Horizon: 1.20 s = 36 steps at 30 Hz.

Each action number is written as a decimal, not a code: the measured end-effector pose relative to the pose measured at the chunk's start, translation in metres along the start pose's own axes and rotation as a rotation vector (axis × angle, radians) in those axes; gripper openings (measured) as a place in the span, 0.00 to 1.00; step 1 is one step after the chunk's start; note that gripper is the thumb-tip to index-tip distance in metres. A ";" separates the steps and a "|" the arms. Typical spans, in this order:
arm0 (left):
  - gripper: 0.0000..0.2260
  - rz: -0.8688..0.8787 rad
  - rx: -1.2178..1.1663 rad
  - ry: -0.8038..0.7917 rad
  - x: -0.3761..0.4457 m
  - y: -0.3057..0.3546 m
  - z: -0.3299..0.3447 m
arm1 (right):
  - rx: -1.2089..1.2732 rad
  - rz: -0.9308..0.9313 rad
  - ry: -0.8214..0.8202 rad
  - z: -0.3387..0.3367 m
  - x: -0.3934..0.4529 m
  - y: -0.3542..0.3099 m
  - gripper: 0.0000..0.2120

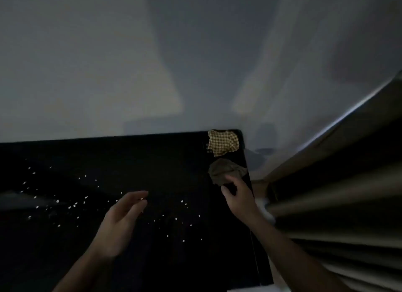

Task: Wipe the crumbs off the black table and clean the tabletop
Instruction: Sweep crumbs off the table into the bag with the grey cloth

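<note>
The black table (152, 157) fills the lower left of the view, and several pale crumbs (71, 205) are scattered over its left and middle. Two crumpled cloths lie near its far right corner: a yellow checked cloth (223, 142) and, nearer to me, a dull olive cloth (224, 170). My right hand (238, 193) is at the near edge of the olive cloth, fingers curled and touching it; a firm grip does not show. My left hand (121, 220) hovers flat over the table's middle, fingers straight and holding nothing.
A pale wall (195, 63) rises behind the table. Folded beige curtains (337, 204) hang close to the table's right edge. The table's right edge (252, 204) runs just past my right wrist. The light is dim and the picture is blurred.
</note>
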<state>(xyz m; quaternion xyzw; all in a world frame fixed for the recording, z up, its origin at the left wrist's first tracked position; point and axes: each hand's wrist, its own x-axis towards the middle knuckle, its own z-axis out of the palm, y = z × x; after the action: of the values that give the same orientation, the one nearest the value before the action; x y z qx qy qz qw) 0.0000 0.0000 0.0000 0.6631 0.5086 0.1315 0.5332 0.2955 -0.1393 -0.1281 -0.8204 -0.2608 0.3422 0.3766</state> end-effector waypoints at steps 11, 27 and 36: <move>0.11 -0.167 0.030 0.049 -0.019 -0.023 -0.017 | -0.820 0.158 -0.237 0.053 0.121 0.032 0.51; 0.13 -0.136 -0.107 0.104 -0.107 -0.074 -0.125 | -0.001 -0.001 -0.200 0.144 -0.081 -0.111 0.16; 0.17 -0.170 -0.253 0.298 -0.232 -0.151 -0.262 | 0.260 0.058 -0.407 0.275 -0.279 -0.200 0.12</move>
<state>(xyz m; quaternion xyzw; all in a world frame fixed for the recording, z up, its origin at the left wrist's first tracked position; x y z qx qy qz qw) -0.3719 -0.0517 0.0626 0.5187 0.6155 0.2452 0.5404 -0.1227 -0.0940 0.0006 -0.6864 -0.2614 0.5418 0.4086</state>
